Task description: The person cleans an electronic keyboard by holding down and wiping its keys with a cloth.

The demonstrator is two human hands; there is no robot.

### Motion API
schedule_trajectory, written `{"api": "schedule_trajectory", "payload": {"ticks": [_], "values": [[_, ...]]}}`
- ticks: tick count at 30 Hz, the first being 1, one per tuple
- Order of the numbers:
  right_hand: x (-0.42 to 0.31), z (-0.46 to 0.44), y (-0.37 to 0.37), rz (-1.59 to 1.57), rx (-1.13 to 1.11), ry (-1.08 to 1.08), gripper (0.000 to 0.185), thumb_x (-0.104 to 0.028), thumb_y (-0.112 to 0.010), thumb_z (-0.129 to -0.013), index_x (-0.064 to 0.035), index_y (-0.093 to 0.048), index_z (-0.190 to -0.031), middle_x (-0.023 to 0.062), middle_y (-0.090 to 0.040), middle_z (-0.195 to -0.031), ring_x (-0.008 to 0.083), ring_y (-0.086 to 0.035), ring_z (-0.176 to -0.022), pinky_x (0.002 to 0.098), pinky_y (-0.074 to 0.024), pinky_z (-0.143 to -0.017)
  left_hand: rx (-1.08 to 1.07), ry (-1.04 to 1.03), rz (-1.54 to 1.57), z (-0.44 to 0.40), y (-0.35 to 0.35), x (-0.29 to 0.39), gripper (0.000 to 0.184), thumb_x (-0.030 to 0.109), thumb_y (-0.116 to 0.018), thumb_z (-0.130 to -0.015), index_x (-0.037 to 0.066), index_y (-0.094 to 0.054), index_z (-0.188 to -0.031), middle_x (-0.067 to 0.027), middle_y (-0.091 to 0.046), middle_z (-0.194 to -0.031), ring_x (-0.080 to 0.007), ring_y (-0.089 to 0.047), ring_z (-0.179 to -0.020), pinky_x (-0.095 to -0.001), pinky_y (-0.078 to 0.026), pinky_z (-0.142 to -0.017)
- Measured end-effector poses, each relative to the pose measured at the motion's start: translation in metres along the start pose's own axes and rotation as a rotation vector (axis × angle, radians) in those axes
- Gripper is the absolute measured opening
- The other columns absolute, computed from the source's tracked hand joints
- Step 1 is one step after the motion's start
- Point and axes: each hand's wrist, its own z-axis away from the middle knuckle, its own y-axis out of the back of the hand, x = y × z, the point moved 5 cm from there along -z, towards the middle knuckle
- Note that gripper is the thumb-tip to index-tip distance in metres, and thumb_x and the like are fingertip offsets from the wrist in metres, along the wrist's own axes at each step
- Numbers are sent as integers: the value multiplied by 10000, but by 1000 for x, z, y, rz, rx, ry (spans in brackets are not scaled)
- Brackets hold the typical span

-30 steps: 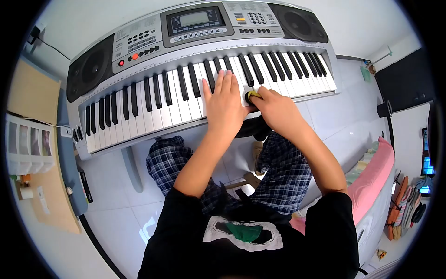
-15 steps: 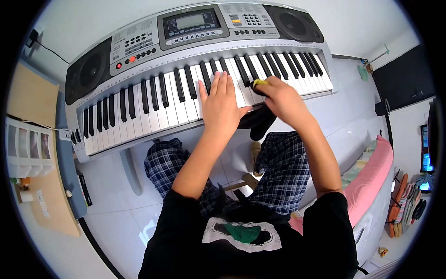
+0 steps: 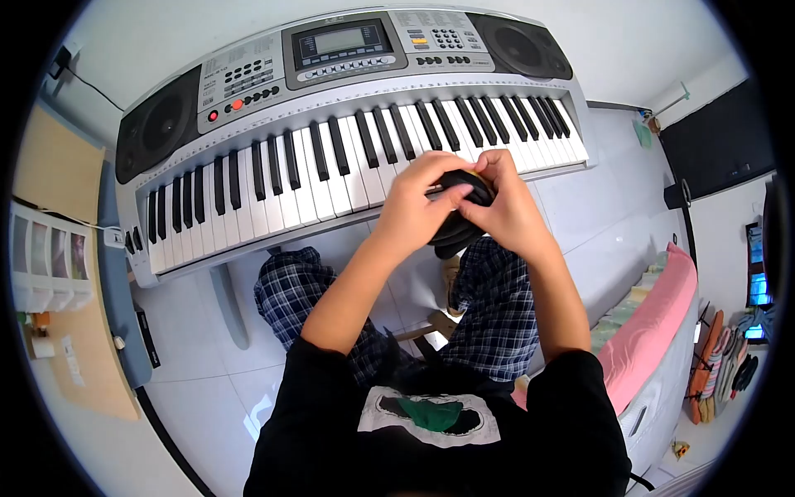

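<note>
A soft black sock (image 3: 454, 232) with a bit of yellow at its top is bunched between my two hands, in front of the keyboard's near edge. My left hand (image 3: 418, 207) has its fingers curled over the top, with the thumb pressed on the black fabric. On the other side, my right hand (image 3: 507, 203) grips the same bundle with thumb and bent fingers. The lower end of the sock hangs below my hands. Behind them is the electronic keyboard (image 3: 273, 192), some of its white keys hidden by my fingers.
A wooden desk (image 3: 91, 364) with a white drawer unit (image 3: 50, 261) stands at the left. At the right lies pink bedding (image 3: 650, 331) on a bed. My knees in plaid trousers (image 3: 294, 290) are under the keyboard's front edge, above the tiled floor (image 3: 195, 414).
My left hand has lifted off the keys and moved right to take hold of the sock. The sock, hanging from my right hand before, is now bunched up between both hands.
</note>
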Motion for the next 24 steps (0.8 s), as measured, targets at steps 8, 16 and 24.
{"api": "schedule_trajectory", "payload": {"ticks": [8, 16, 24], "values": [[45, 44, -32, -304, 179, -173, 701, -101, -825, -755, -6, -421, -1320, 127, -599, -1154, 208, -580, -1096, 353, -455, -973, 204, 48, 60, 7, 10, 5, 109, -5, -705, -849, -16, -643, -939, -46, -656, -850, -93, -638, -754, -226, -526, -643], [51, 76, -46, -144, 277, -325, 536, -90, -783, -778, 10, -507, -1226, 145, -622, -1131, 216, -624, -1010, 345, -503, -880, 290, 81, 235, 8, 20, 10, 170, -18, -650, -888, 4, -574, -1038, -60, -656, -901, -79, -614, -781, -212, -507, -658], [26, 86, -29, 195, 396, 56, 242, -19, -726, -758, 9, -614, -971, 157, -573, -1146, 286, -570, -1010, 403, -454, -898, 217, 110, 303, 11, 18, 5, 163, -20, -615, -914, 23, -594, -1069, -37, -650, -970, -64, -592, -789, -197, -475, -650]]}}
